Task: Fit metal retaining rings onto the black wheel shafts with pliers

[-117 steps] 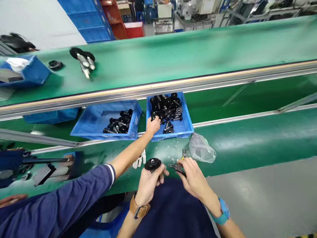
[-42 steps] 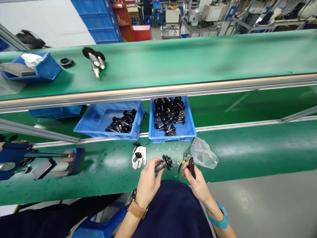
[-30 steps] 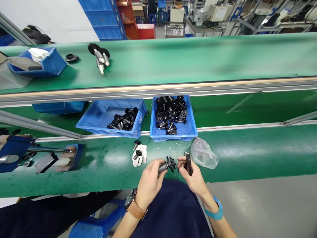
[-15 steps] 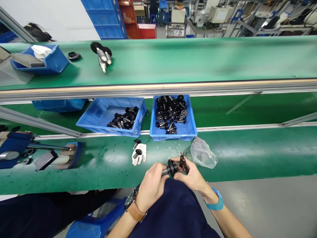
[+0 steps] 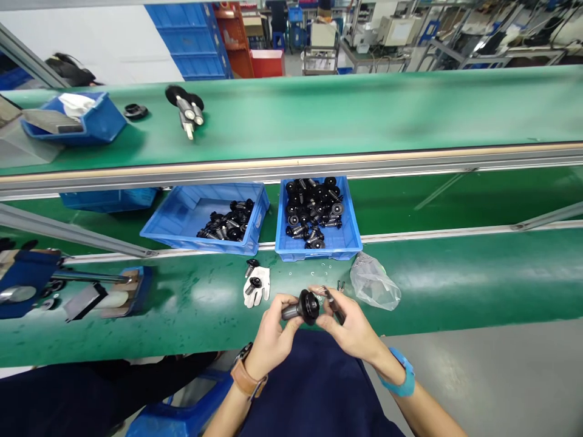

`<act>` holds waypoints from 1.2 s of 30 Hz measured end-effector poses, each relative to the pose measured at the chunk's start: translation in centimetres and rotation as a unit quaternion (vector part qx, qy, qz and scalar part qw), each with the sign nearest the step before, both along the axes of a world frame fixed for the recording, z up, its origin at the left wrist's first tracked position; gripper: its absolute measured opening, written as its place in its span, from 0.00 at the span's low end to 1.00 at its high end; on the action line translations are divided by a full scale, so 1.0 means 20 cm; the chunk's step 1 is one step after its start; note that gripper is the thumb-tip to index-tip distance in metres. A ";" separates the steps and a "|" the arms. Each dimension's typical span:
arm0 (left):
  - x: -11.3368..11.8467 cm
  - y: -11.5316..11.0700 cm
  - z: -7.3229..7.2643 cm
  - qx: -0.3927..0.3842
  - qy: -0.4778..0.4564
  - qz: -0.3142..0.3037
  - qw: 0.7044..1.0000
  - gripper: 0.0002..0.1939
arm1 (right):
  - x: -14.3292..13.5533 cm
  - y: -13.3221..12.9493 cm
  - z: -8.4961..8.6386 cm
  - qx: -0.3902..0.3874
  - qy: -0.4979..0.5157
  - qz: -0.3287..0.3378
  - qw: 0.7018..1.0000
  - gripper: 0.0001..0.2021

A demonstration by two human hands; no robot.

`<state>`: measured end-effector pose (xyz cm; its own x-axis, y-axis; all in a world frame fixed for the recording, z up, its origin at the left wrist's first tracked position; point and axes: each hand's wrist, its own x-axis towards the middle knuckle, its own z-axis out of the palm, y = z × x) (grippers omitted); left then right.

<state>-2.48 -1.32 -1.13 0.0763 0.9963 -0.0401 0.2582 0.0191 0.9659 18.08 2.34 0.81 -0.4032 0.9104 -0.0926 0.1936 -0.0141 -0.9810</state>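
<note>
My left hand (image 5: 274, 334) is closed round the grey shaft of a black wheel-like part (image 5: 308, 307), its round head turned to the right. Just right of that head, my right hand (image 5: 353, 328) grips a slim dark tool (image 5: 336, 308) that looks like pliers, partly covered by the fingers. The tool's tip lies close to the part; whether they touch I cannot tell. On the bench beyond, a white glove (image 5: 257, 291) has a similar shafted part (image 5: 253, 284) on top. Small pale rings (image 5: 313, 274) are scattered ahead of my hands.
Two blue bins (image 5: 319, 254) (image 5: 200, 240) hold many black shafted parts. A clear plastic bag (image 5: 376, 282) lies to the right. At left is a bench press-like fixture (image 5: 132, 291). A green raised shelf (image 5: 364, 115) runs across behind, and a person's dark-clothed leg (image 5: 150, 379) is at lower left.
The black part has turned so its head faces more toward me, and my left hand has shifted slightly left. The tool in my right hand has tilted, moving slightly away from the part.
</note>
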 end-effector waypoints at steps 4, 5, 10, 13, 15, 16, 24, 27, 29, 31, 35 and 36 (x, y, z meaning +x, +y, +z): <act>0.01 -0.02 -0.06 -0.045 -0.192 0.059 0.979 0.17 | 0.06 0.01 0.10 0.080 -0.101 0.008 0.992 0.12; 0.02 -0.03 -0.08 -0.052 -0.225 0.065 0.971 0.20 | 0.07 0.02 0.12 0.100 -0.132 0.024 0.986 0.10; 0.03 -0.06 -0.14 -0.079 -0.312 0.065 0.945 0.25 | 0.10 -0.01 0.17 0.184 -0.244 0.086 0.948 0.04; 0.04 -0.05 -0.13 -0.079 -0.314 0.055 0.944 0.21 | 0.09 -0.03 0.19 0.196 -0.296 0.088 0.931 0.04; 0.05 -0.05 -0.11 -0.067 -0.302 0.060 0.949 0.19 | 0.08 -0.05 0.20 0.199 -0.326 0.084 0.920 0.03; 0.06 -0.05 -0.11 -0.059 -0.293 0.067 0.952 0.18 | 0.08 -0.06 0.21 0.203 -0.341 0.080 0.915 0.03; 0.08 -0.04 -0.06 -0.006 -0.213 0.118 0.970 0.15 | 0.03 -0.11 0.25 0.232 -0.416 0.039 0.879 0.06; 0.08 -0.03 -0.05 0.009 -0.194 0.132 0.972 0.14 | 0.03 -0.12 0.26 0.227 -0.430 0.041 0.873 0.06; 0.08 -0.03 -0.06 0.022 -0.185 0.139 0.973 0.13 | 0.03 -0.12 0.26 0.231 -0.439 0.041 0.867 0.06; 0.07 -0.04 -0.07 0.030 -0.178 0.142 0.973 0.13 | 0.03 -0.13 0.27 0.239 -0.450 0.039 0.859 0.07; 0.06 -0.04 -0.09 0.036 -0.169 0.145 0.974 0.12 | 0.02 -0.13 0.28 0.244 -0.469 0.041 0.848 0.08; 0.06 -0.04 -0.09 0.037 -0.167 0.145 0.975 0.12 | 0.02 -0.14 0.28 0.244 -0.472 0.042 0.846 0.08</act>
<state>-1.29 -2.18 -2.98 -0.2115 0.9773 0.0119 -0.0774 -0.0289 0.9966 18.49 -0.39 6.48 -0.4241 0.9051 -0.0309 0.8742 0.4003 -0.2748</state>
